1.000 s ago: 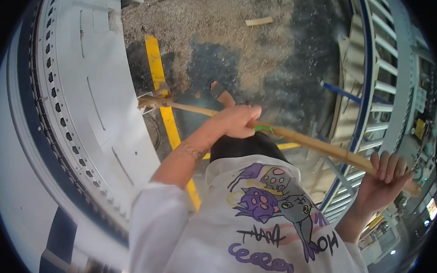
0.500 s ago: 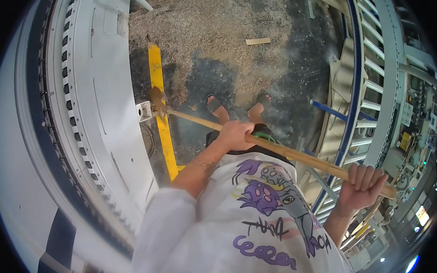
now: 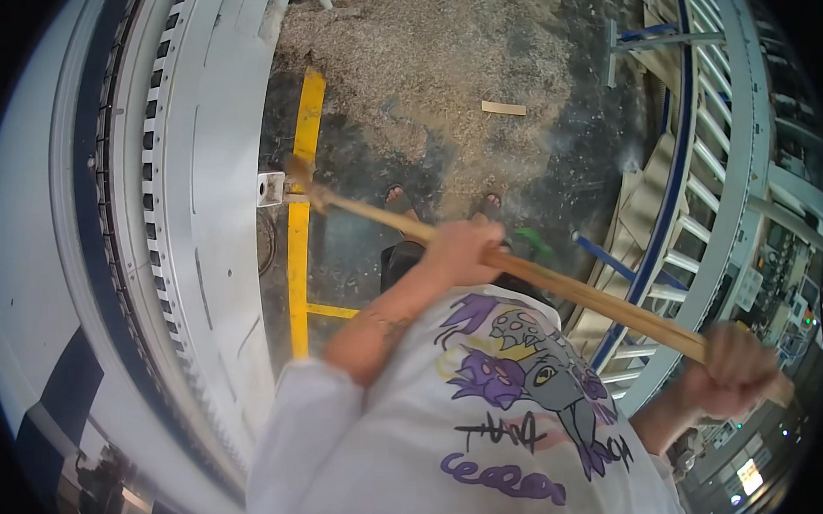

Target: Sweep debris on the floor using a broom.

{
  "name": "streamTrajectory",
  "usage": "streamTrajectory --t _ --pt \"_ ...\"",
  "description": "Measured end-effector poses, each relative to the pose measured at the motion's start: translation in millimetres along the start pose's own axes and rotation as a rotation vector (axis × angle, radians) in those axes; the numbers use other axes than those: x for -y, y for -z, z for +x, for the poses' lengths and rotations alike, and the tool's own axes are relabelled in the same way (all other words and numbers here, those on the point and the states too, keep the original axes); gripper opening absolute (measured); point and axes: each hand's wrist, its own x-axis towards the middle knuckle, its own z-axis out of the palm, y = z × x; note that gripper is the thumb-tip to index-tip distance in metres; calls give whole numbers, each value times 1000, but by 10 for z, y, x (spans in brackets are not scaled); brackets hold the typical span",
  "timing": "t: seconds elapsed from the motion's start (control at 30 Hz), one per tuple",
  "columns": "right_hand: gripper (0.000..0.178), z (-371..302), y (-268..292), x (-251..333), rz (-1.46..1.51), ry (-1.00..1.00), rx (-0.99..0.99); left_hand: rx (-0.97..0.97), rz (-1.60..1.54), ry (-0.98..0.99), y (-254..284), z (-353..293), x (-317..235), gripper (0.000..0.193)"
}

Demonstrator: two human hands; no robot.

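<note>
A long broom (image 3: 602, 308) with a pale wooden handle slants across my front. Its small brown head, blurred, is down at the left by a yellow floor line (image 3: 299, 252) and a white metal foot of the machine. My left hand (image 3: 467, 250) is wrapped round the middle of the handle. Close to the upper end, my right hand (image 3: 742, 372) grips it too, smeared a little by motion. A green strip (image 3: 530, 242) shows beside the handle, past my left hand.
A long white machine (image 3: 218, 157) runs down the left. Wood shavings (image 3: 420, 64) cover the floor ahead, with a thin wooden strip (image 3: 503, 108) among them. At the right stands a roller conveyor (image 3: 700, 159) with a blue frame; flat cardboard-like sheets (image 3: 648, 194) lean beneath it.
My right hand has moved right and toward me with the handle's end. My left hand has shifted slightly right. The whole view has turned a little.
</note>
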Motion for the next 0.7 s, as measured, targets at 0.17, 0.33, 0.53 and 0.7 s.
streamTrajectory --t 0.17,0.33,0.53,0.7 --pt "36 -257 350 -1084 -46 -232 -32 -28 212 129 -254 -284 1099 26" --pt "34 -5 1203 -474 -92 -236 -52 -44 265 32 -845 621 742 28" --pt "35 745 1991 250 7 -55 109 -296 178 110 -1257 1764 -114 28" --pt "36 1009 2162 1000 183 67 263 -339 59 83 -1476 1495 -956 29"
